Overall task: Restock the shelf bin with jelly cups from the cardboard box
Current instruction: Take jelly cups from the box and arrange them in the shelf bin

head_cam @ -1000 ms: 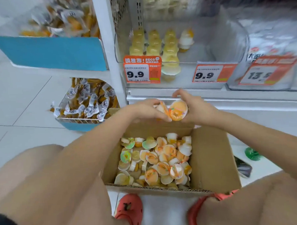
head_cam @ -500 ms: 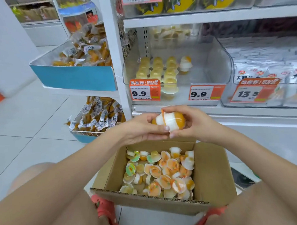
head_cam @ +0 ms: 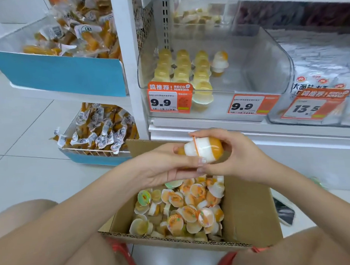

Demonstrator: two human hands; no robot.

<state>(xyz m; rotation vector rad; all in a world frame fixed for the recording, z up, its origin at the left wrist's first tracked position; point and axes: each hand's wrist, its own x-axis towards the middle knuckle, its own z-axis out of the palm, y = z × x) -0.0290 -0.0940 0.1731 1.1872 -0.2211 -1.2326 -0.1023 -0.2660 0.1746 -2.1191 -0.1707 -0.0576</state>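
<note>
I am holding two jelly cups [head_cam: 200, 149] pressed lid to lid, my left hand [head_cam: 163, 168] and right hand [head_cam: 232, 156] both curled around the pair, above the cardboard box [head_cam: 252, 215] of many loose cups. In the clear shelf bin [head_cam: 266, 55] are sitting three rows of yellow cups and one two-cup stack.

The clear plastic shelf bin [head_cam: 266, 50] is open on top with bare floor across its right half, while rows of yellow jelly cups [head_cam: 182, 66] and a stacked white-and-orange pair [head_cam: 219, 61] crowd its left, and its front wall carrying orange price tags [head_cam: 170, 97] blocks a low approach.
</note>
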